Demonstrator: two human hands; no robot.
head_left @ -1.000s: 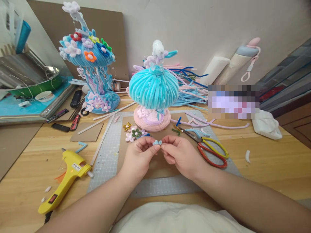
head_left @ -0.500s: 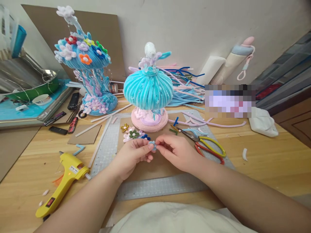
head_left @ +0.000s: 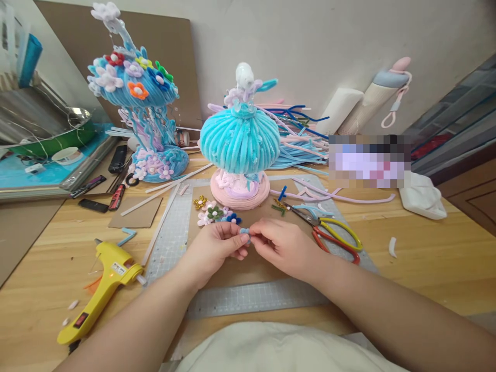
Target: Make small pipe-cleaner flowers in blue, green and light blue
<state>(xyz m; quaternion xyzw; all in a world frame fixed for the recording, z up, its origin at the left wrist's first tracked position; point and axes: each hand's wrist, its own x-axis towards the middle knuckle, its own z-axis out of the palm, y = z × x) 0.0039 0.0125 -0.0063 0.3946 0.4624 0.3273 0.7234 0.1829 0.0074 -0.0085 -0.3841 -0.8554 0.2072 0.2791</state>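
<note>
Between my two hands is a small light-blue pipe-cleaner flower [head_left: 244, 232], partly hidden by fingertips. My left hand [head_left: 217, 248] pinches it from the left with thumb and forefinger. On its other side, my right hand [head_left: 282, 245] has thumb and forefinger pressed together at the petals' edge. Just beyond the left hand lie finished flowers: a gold flower [head_left: 200, 202], a green flower [head_left: 214, 213] and a dark blue flower [head_left: 233, 218], beside paler ones. Behind them stands a turquoise fuzzy-stem lamp-like figure [head_left: 240, 142] on a round pink base [head_left: 220, 197].
Scissors [head_left: 337, 232] with yellow and red handles lie right of my hands. A yellow glue gun [head_left: 112, 271] rests at left. A blue flowered jellyfish-like figure [head_left: 147, 93] stands back left. Loose pipe cleaners [head_left: 298, 155] pile at the back. Beneath is a grey cutting mat [head_left: 256, 299].
The blue flower has been tilted between my fingers, so its face shows less now. Both hands stay in nearly the same place; the whole view has shifted slightly.
</note>
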